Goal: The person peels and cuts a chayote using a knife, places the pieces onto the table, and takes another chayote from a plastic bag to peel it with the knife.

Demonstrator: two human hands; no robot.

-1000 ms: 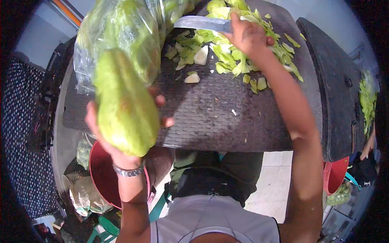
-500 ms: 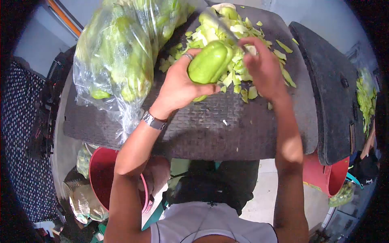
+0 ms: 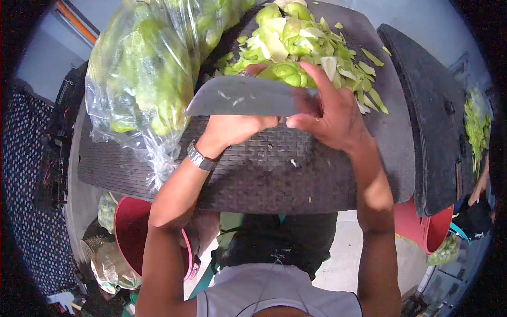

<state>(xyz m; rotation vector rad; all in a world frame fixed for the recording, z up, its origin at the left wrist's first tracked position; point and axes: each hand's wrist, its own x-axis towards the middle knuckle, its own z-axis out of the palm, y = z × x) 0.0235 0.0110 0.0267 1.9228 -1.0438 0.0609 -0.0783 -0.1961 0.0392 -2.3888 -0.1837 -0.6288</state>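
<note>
In the head view, my left hand is closed around a green chayote above the table. A broad-bladed knife lies across in front of it, flat side towards me, hiding much of the chayote and my left fingers. My right hand is wrapped round the knife at its handle end, with the thumb close to my left thumb. Just beyond the chayote is a heap of pale green peels and cut pieces.
A clear plastic bag of chayotes stands on the dark woven tabletop at left. A red bucket is below the left edge, another red bucket below the right. A dark panel stands along the right side.
The knife has swung from beyond the chayote to lie across in front of it. My right hand has come closer to my left, which still holds the chayote.
</note>
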